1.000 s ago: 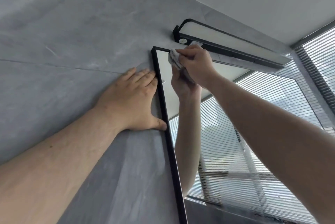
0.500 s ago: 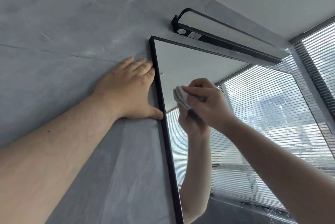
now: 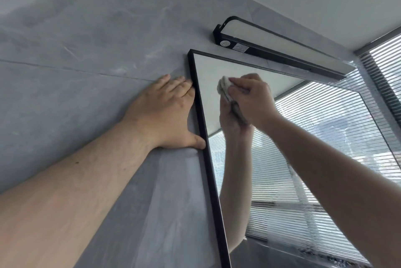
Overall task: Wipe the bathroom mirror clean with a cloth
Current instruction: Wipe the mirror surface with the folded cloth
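The mirror (image 3: 321, 120) is 1 tall pane of glass in a thin black frame, fixed to a grey marbled wall (image 3: 86, 50). Near its top-left corner the glass reflects white ceiling. Lower down it reflects slatted blinds, along with the person's right hand and forearm.

1 cloth (image 3: 223, 86), small, white and crumpled, is pressed to the glass near the mirror's top-left corner, a little in from the left frame edge. The right hand (image 3: 252, 99) grips it, fingers curled and bunched together round the wad.

The left hand (image 3: 167, 113) lies flat on the wall just left of the mirror. Its 4 fingers are straight and pressed together, and the thumb is spread apart with its tip touching the frame.

1 black bar lamp (image 3: 280, 48) is mounted just above the mirror's top edge. 1 window (image 3: 386, 59) with blinds stands to the mirror's right.
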`<control>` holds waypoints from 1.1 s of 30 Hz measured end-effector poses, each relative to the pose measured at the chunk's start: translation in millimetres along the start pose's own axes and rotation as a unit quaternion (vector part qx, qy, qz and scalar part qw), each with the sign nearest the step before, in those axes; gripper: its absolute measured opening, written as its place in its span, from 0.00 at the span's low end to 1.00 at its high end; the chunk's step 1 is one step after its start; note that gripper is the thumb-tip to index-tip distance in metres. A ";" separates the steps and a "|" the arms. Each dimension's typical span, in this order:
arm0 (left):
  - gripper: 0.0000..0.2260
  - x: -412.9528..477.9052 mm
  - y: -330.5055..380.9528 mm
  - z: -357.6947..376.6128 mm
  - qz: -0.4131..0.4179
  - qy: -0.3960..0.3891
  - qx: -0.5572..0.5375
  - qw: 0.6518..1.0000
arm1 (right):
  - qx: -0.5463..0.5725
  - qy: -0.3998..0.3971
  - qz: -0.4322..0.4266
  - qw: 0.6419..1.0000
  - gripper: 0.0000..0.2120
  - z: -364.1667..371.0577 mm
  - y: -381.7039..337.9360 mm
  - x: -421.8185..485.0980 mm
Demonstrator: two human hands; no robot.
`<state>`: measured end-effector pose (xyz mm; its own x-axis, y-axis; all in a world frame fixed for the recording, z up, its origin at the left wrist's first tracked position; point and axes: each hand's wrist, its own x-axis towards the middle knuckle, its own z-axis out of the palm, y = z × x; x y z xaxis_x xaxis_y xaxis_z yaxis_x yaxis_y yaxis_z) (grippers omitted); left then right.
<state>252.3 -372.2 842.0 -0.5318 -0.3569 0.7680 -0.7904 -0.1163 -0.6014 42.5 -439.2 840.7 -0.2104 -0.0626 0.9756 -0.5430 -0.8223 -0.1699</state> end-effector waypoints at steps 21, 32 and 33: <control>0.59 -0.4 1.2 0.0 0.000 0.020 -0.010 1.000 | 0.097 -0.072 -0.002 0.993 0.13 -1.7 -20.5 -138.9; 0.58 -0.6 0.2 -0.3 -0.001 0.015 -0.021 1.000 | 0.037 -0.014 0.004 0.999 0.14 18.8 -25.5 -30.3; 0.58 -0.3 0.1 -0.2 -0.001 0.018 -0.022 1.000 | 0.034 -0.011 0.001 0.999 0.15 22.3 -29.5 -11.5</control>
<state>252.4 -371.9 841.7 -0.5399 -0.3237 0.7770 -0.8036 -0.0765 -0.5902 79.1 -426.9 837.5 -0.1936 -0.0756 0.9782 -0.4864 -0.8585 -0.1626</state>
